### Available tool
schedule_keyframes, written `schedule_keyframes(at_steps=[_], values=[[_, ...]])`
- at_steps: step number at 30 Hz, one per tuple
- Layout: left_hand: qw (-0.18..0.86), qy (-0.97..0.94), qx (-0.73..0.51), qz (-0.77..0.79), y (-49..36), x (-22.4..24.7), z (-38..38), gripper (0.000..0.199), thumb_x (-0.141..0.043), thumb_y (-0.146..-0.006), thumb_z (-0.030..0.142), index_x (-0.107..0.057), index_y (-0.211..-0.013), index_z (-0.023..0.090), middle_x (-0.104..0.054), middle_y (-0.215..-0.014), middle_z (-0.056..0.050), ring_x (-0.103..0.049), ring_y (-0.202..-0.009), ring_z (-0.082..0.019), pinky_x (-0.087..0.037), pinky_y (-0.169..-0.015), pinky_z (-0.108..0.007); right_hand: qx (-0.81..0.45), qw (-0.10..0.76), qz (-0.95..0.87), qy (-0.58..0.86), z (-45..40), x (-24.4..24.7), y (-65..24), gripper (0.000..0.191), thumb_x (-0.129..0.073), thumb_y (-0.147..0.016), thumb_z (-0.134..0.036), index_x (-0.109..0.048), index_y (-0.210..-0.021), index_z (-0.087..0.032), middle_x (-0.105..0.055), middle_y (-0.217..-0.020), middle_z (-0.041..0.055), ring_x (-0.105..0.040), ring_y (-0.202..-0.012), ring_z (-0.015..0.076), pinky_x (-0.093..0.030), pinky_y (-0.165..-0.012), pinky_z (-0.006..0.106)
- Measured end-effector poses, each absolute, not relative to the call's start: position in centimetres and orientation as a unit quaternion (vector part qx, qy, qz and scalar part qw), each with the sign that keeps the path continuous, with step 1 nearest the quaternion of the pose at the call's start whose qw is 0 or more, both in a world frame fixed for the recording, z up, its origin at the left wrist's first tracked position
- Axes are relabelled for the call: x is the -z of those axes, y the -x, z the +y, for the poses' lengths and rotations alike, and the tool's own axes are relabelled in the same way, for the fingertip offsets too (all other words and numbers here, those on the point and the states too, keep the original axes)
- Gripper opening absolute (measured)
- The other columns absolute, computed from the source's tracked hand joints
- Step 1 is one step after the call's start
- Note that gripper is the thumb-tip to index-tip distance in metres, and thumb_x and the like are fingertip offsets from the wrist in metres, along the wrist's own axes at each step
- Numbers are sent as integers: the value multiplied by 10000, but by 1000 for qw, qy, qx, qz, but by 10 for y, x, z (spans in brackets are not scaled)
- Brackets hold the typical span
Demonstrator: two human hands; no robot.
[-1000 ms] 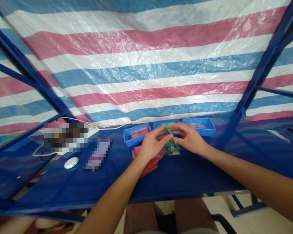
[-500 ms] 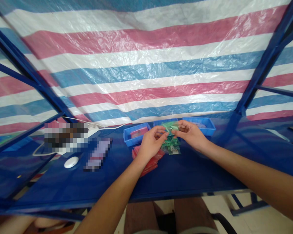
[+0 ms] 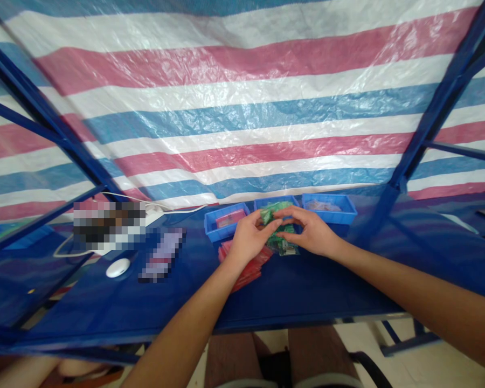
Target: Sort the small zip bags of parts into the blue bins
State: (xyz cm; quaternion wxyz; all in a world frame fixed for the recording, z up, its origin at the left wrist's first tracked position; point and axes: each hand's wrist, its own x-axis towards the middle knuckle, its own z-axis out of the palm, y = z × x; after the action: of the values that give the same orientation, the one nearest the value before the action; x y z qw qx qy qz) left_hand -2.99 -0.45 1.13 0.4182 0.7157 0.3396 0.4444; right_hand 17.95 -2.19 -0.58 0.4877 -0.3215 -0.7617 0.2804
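My left hand (image 3: pixel 249 237) is closed, its thumb and fingers pinching a small green plastic bag (image 3: pixel 268 215). Close beside it, my right hand (image 3: pixel 313 230) has its thumb and forefinger spread apart, with nothing visibly gripped. Under and between the hands lies a pile of green plastic bags (image 3: pixel 289 248) with small pale pieces inside, partly hidden by my fingers. A stack of red plastic bags (image 3: pixel 248 275) rests on the table beneath my left wrist.
Three blue trays stand along the back: a left tray (image 3: pixel 220 235) with red packets, a middle tray (image 3: pixel 258 203) with green bags, and a right tray (image 3: pixel 341 218) with clear bags. A white round case (image 3: pixel 118 268) and a blurred phone-like object (image 3: pixel 164 256) lie left on the blue table (image 3: pixel 307 296).
My right hand has opened and drawn slightly down and back from the green bag. The bag now sits in my left hand's fingers and looks more bunched.
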Motion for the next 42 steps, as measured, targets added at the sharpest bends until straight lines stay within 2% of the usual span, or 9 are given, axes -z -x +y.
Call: schedule_keyframes(at_steps=[6, 10, 17, 22, 25, 31, 35, 39, 42], values=[[437, -701, -450, 340, 32, -8, 5, 330, -775, -892, 430, -746, -1045, 139, -805, -1015, -91, -752, -897, -236, -595, -824, -339, -263, 552, -702, 365, -20, 4, -180, 269, -745, -930, -422, -726, -1161, -286, -712, -1170, 85, -714, -1034, 279, -627, -919, 453], [477, -694, -444, 306, 31, -7, 2, 455, -796, -877, 386, -693, -1262, 166, -798, -1145, -101, -762, -1026, -256, -597, -908, -357, -331, 550, -676, 362, -14, 7, -184, 434, -804, -885, -461, -703, -1267, -283, -724, -1125, 79, -700, -1069, 279, -616, -894, 426], [428, -722, -416, 349, 31, -4, -1, 718, -783, -892, 407, -529, -1534, 210, -778, -880, -31, -746, -785, -209, -587, -723, -301, -412, 502, -683, 335, -11, 8, -185, 344, -810, -850, -559, -794, -951, -230, -739, -992, 34, -675, -828, 206, -586, -818, 384], [313, -741, -465, 369, 32, -11, -2, 520, -787, -895, 405, -675, -1363, 206, -755, -1213, -124, -740, -1069, -262, -611, -841, -335, -419, 570, -600, 374, -6, 8, -188, 412, -863, -768, -603, -718, -887, -236, -726, -877, 19, -650, -727, 192, -574, -662, 346], [282, -766, -452, 360, 31, -15, -6, 388, -727, -946, 432, -750, -1271, 220, -719, -1306, -133, -729, -1110, -269, -621, -848, -349, -421, 607, -559, 377, -3, 8, -190, 445, -913, -713, -573, -669, -898, -251, -688, -826, 3, -636, -718, 191, -562, -612, 325], [430, -729, -437, 305, 23, -7, -12, 553, -839, -851, 435, -716, -1327, 183, -710, -1341, -163, -737, -1153, -293, -648, -929, -400, -376, 574, -626, 372, -8, 9, -186, 390, -905, -747, -523, -675, -901, -248, -712, -910, 27, -696, -870, 222, -599, -859, 392], [462, -699, -445, 316, 24, 0, -6, 641, -879, -807, 429, -676, -1358, 172, -718, -1348, -174, -723, -1206, -318, -624, -1013, -462, -414, 536, -653, 339, -15, 10, -183, 328, -880, -786, -472, -703, -958, -256, -737, -1020, 38, -736, -924, 240, -608, -893, 410], [448, -690, -448, 351, 30, 1, 4, 557, -858, -823, 439, -698, -1272, 152, -781, -1206, -153, -757, -1116, -301, -611, -1006, -457, -439, 514, -672, 303, -18, 6, -181, 271, -817, -865, -434, -731, -1060, -267, -758, -1111, 50, -744, -1022, 247, -603, -971, 434], [475, -667, -467, 334, 33, -3, 9, 486, -850, -821, 427, -692, -1188, 150, -803, -1110, -120, -775, -1017, -262, -615, -950, -406, -414, 543, -654, 326, -16, 3, -183, 309, -835, -844, -468, -728, -1046, -260, -759, -1110, 62, -734, -1023, 255, -632, -916, 426]])
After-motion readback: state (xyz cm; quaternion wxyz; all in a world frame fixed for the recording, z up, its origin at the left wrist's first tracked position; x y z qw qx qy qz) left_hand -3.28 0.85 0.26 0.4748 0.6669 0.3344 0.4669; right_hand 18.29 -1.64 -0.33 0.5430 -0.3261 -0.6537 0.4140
